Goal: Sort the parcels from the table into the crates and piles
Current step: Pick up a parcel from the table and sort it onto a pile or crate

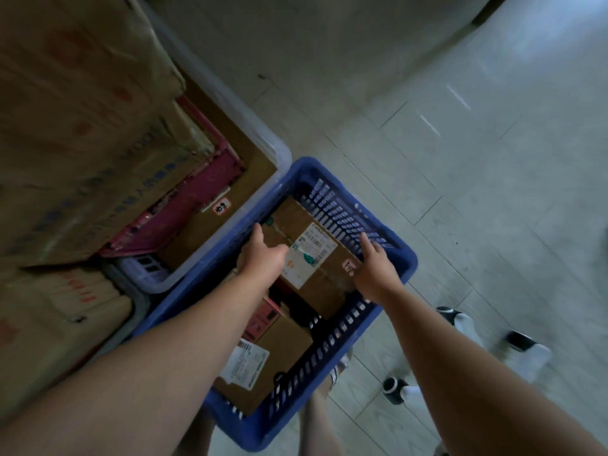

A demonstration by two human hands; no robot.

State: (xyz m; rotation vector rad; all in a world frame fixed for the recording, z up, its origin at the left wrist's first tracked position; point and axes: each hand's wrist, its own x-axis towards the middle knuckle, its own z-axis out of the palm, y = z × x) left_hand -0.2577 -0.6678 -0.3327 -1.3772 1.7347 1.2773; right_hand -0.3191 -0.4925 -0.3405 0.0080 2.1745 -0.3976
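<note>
Here, two bare hands were seen lowered into a blue crate point(406, 263), one of three crates counted in the view. A pale crate point(274, 149) stood touching the blue one at its far left corner, and a pink crate point(210, 189) was lodged inside the pale one.

Three parcels could be counted in the blue crate. A brown parcel point(316, 258) with a white label was lying uppermost at the far end, tilted and close against the slotted wall. A second brown parcel point(286, 340), also labelled, was seen lower down at the near end, and a red carton point(265, 319) was wedged between the two, partly hidden by the left forearm.

The left hand point(263, 256) was placed on the left side of the uppermost parcel. Its thumb was spread wide from the fingers and laid across the top face towards the label, while the fingers were hooked over the far left edge, so that the corner was gripped.

The right hand point(373, 269) was set against the parcel's right edge. One finger was stretched out straight along that edge, beside the crate wall. The other fingers were hidden under the hand, and whether they were curled could not be told.

Several large cardboard boxes point(75, 126) were stacked at the left, just beside the crates. Three white-and-black objects point(462, 320), too blurred to be identified, were scattered on the tiled floor point(460, 159) at the right.
</note>
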